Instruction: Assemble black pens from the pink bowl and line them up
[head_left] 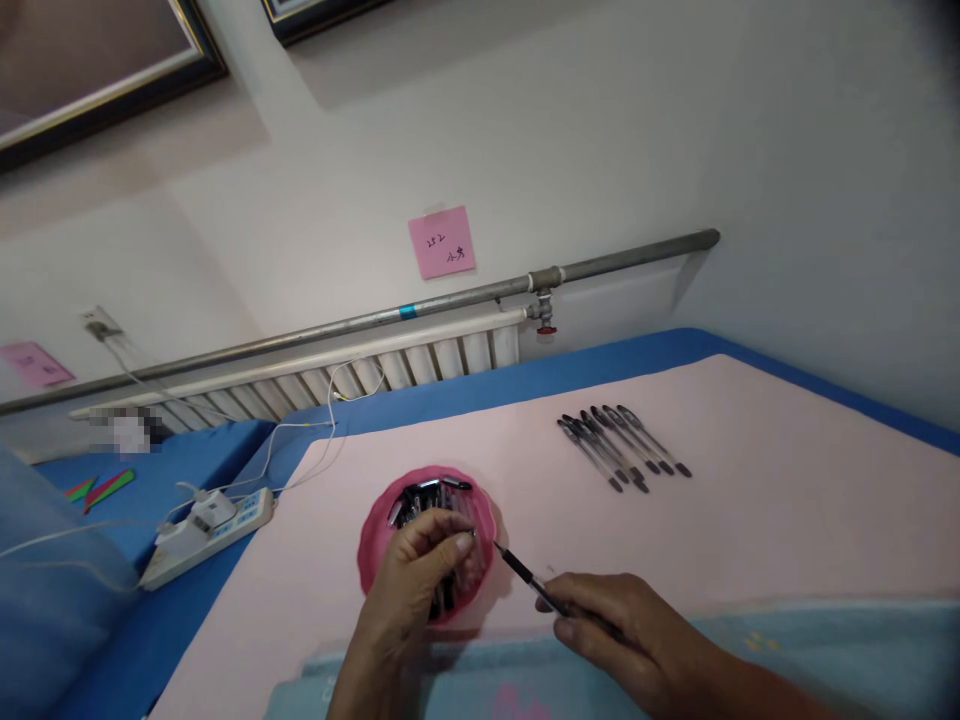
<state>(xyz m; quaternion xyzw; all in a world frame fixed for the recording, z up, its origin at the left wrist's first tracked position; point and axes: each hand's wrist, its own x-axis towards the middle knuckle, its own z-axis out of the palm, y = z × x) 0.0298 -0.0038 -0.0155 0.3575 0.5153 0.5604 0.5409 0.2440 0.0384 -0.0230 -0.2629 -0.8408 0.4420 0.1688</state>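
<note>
My right hand [622, 630] grips a black pen [525, 570], its bare tip pointing up and left toward my other hand. Above a pink scalloped bowl [366, 560], my left hand [424, 565] is closed in a pinch. Whatever sits between its thumb and forefinger is too small and hidden to name. Black pen caps and clear pen parts [427, 495] fill the bowl, partly covered by the left hand. To the right, several capped pens [622, 440] lie side by side in a slanted group on the pale pink sheet [540, 450].
A light blue cloth [795, 650] lies along the near edge. On the left, a white power strip [225, 535] with plugs and loose cables rests on the blue surface. A radiator [420, 362] and a metal pipe [457, 298] run along the wall behind.
</note>
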